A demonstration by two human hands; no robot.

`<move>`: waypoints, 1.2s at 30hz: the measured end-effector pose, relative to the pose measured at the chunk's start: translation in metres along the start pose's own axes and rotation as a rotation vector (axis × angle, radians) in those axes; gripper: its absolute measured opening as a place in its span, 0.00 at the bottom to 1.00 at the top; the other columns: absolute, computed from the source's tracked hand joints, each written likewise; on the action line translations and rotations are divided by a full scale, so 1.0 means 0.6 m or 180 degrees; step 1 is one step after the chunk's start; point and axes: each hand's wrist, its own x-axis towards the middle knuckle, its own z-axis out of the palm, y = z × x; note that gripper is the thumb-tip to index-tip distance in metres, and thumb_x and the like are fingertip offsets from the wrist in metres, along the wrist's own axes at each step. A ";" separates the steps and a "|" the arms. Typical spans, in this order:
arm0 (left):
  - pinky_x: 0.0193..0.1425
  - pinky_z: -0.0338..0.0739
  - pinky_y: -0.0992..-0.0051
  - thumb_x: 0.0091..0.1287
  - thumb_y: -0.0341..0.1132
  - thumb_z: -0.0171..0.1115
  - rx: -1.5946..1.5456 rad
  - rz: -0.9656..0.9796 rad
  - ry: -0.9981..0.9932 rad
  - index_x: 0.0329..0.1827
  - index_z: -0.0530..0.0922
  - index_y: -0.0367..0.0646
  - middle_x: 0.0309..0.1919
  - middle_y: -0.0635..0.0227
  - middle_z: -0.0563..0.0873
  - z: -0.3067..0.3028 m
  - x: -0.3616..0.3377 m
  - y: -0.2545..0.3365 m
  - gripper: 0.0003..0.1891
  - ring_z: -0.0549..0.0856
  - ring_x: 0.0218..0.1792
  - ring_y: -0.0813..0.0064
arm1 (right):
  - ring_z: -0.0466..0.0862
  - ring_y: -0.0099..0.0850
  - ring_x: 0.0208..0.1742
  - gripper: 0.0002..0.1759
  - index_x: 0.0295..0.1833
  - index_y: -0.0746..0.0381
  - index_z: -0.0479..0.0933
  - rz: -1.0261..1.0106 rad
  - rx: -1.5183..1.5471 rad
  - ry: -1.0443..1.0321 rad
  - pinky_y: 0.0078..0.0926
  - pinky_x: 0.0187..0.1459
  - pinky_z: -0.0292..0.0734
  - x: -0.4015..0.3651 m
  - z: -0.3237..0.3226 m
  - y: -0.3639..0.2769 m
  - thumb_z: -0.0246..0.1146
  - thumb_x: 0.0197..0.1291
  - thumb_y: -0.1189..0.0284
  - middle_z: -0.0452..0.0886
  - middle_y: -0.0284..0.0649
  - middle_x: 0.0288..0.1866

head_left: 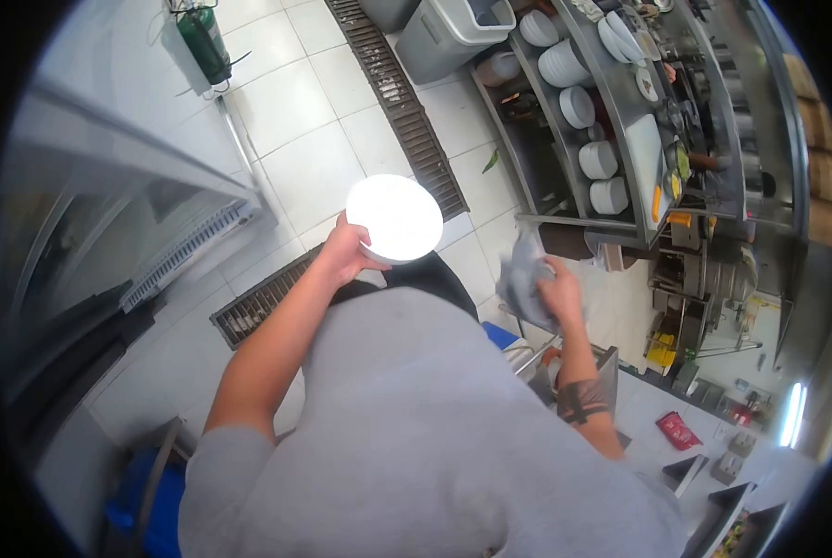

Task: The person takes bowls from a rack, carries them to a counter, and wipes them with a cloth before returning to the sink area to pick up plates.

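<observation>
My left hand (pixel 346 251) grips the near left edge of a round white plate (pixel 395 219), with the thumb on top of its rim and the other fingers partly hidden. The plate is held over the tiled floor in front of my body, and its surface looks overexposed. Off to the right, my right hand (pixel 560 291) is closed on a crumpled grey cloth (pixel 525 282), which is slightly blurred and hangs apart from the plate.
Stacked white bowls (pixel 563 65) fill the metal shelves (pixel 543 139) at the upper right. A white cutting board (pixel 645 163) lies on the counter. Grey bins (pixel 439 46) stand at the top. A metal floor drain (pixel 392 98) crosses the tiles, and a fridge stands left.
</observation>
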 end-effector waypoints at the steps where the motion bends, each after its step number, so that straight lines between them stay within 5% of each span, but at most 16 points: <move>1: 0.58 0.80 0.27 0.58 0.21 0.48 0.0080 -0.0005 -0.0012 0.83 0.47 0.47 0.75 0.42 0.63 0.002 0.027 -0.004 0.45 0.73 0.71 0.31 | 0.88 0.38 0.56 0.18 0.56 0.65 0.87 -0.0057 0.0693 -0.0051 0.33 0.59 0.79 0.019 0.025 -0.004 0.66 0.64 0.68 0.91 0.46 0.49; 2: 0.58 0.80 0.27 0.58 0.21 0.48 0.0039 -0.0032 -0.0005 0.83 0.47 0.47 0.75 0.42 0.63 0.008 0.057 -0.011 0.45 0.73 0.71 0.31 | 0.87 0.34 0.53 0.18 0.53 0.65 0.88 0.0653 0.1387 -0.0548 0.30 0.57 0.78 0.032 0.030 -0.045 0.63 0.70 0.64 0.91 0.44 0.48; 6: 0.53 0.87 0.37 0.53 0.17 0.50 0.0354 -0.0047 0.0423 0.84 0.51 0.54 0.74 0.50 0.64 0.025 0.200 -0.077 0.50 0.71 0.71 0.43 | 0.82 0.32 0.51 0.31 0.46 0.65 0.89 0.0746 0.1439 -0.1708 0.31 0.62 0.73 0.131 0.147 -0.085 0.54 0.78 0.48 0.89 0.45 0.47; 8: 0.51 0.88 0.48 0.51 0.17 0.51 0.0242 -0.0168 0.0431 0.85 0.51 0.56 0.73 0.52 0.66 0.030 0.279 -0.116 0.52 0.72 0.72 0.46 | 0.83 0.33 0.47 0.31 0.47 0.65 0.88 0.0550 0.1233 -0.2142 0.31 0.57 0.76 0.201 0.229 -0.073 0.55 0.78 0.47 0.89 0.49 0.44; 12: 0.48 0.85 0.66 0.49 0.18 0.52 0.0278 -0.0276 0.0495 0.87 0.50 0.56 0.73 0.54 0.68 0.034 0.448 -0.216 0.55 0.74 0.71 0.53 | 0.85 0.32 0.51 0.27 0.59 0.70 0.85 0.1338 0.1568 -0.2826 0.35 0.56 0.78 0.335 0.387 0.005 0.65 0.69 0.56 0.90 0.47 0.54; 13: 0.50 0.90 0.52 0.48 0.21 0.53 0.0376 -0.0274 0.0544 0.87 0.50 0.62 0.73 0.57 0.69 0.029 0.493 -0.255 0.56 0.76 0.71 0.51 | 0.85 0.32 0.54 0.28 0.63 0.70 0.82 0.1654 0.1794 -0.2988 0.32 0.58 0.78 0.359 0.413 0.036 0.66 0.68 0.59 0.88 0.45 0.57; 17: 0.52 0.88 0.61 0.56 0.23 0.60 0.0559 -0.0597 0.0216 0.89 0.47 0.56 0.76 0.56 0.68 0.095 0.663 -0.288 0.54 0.76 0.71 0.52 | 0.88 0.37 0.55 0.28 0.67 0.69 0.77 0.3209 0.3221 -0.2951 0.33 0.57 0.83 0.459 0.463 0.178 0.66 0.67 0.64 0.87 0.47 0.55; 19: 0.58 0.85 0.64 0.66 0.31 0.68 0.1450 0.0198 -0.0180 0.90 0.46 0.52 0.79 0.54 0.67 0.134 0.750 -0.335 0.52 0.76 0.73 0.54 | 0.88 0.38 0.54 0.28 0.67 0.69 0.77 0.3421 0.3515 -0.2688 0.34 0.56 0.83 0.514 0.443 0.225 0.66 0.67 0.65 0.87 0.47 0.56; 22: 0.63 0.81 0.64 0.71 0.39 0.71 0.0864 0.0072 -0.0497 0.90 0.45 0.51 0.80 0.52 0.66 0.234 0.827 -0.297 0.51 0.75 0.74 0.55 | 0.89 0.40 0.53 0.28 0.67 0.70 0.75 0.3604 0.3753 -0.2258 0.36 0.56 0.84 0.603 0.398 0.283 0.65 0.67 0.65 0.86 0.48 0.57; 26: 0.64 0.80 0.66 0.73 0.39 0.69 0.1555 -0.0302 -0.0398 0.86 0.58 0.45 0.72 0.54 0.78 0.276 0.872 -0.312 0.41 0.81 0.68 0.64 | 0.88 0.42 0.53 0.25 0.64 0.67 0.77 0.4038 0.4195 -0.1779 0.43 0.59 0.83 0.711 0.311 0.325 0.64 0.66 0.65 0.86 0.47 0.56; 29: 0.63 0.82 0.66 0.71 0.42 0.68 0.2243 -0.0528 -0.0065 0.73 0.75 0.38 0.63 0.51 0.85 0.272 0.853 -0.296 0.30 0.89 0.57 0.61 | 0.87 0.44 0.56 0.25 0.64 0.66 0.77 0.3678 0.4311 -0.1260 0.47 0.62 0.82 0.761 0.279 0.379 0.65 0.65 0.65 0.86 0.47 0.56; 36: 0.55 0.84 0.64 0.69 0.43 0.68 0.3383 -0.0576 0.0256 0.64 0.80 0.34 0.49 0.52 0.90 0.227 0.857 -0.238 0.26 0.91 0.47 0.58 | 0.83 0.48 0.63 0.33 0.72 0.65 0.70 0.3319 0.4614 -0.1259 0.50 0.67 0.78 0.834 0.227 0.355 0.63 0.63 0.63 0.82 0.49 0.64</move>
